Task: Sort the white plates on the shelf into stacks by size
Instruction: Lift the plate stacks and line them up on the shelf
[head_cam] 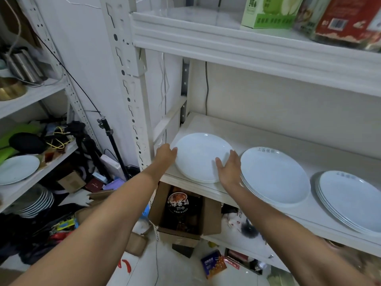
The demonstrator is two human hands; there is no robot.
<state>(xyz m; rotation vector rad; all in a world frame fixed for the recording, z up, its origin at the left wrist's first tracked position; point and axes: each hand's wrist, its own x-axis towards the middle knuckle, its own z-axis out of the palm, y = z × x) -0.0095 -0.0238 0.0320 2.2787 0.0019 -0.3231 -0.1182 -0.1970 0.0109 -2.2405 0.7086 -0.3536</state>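
Smallest plate stack [203, 157], left of the middle stack [275, 175], sits between left hand [166, 154] and right hand [228, 168], both open-fingered, gripping nothing; squaring it seemingly needs gentle inward presses.

White plates lie flat in three stacks along the shelf [268, 133], centre to lower right. The left stack [203, 157] is smallest and plain; the middle stack [275, 176] and right stack [352, 201] carry faint rim lettering.

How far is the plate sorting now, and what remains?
Done, it seems: three stacks stand on the shelf: left stack, middle stack, right stack. In hand: left hand and right hand flank the left stack's rim. Remaining: perhaps squaring it; a lone plate lies on another shelf.
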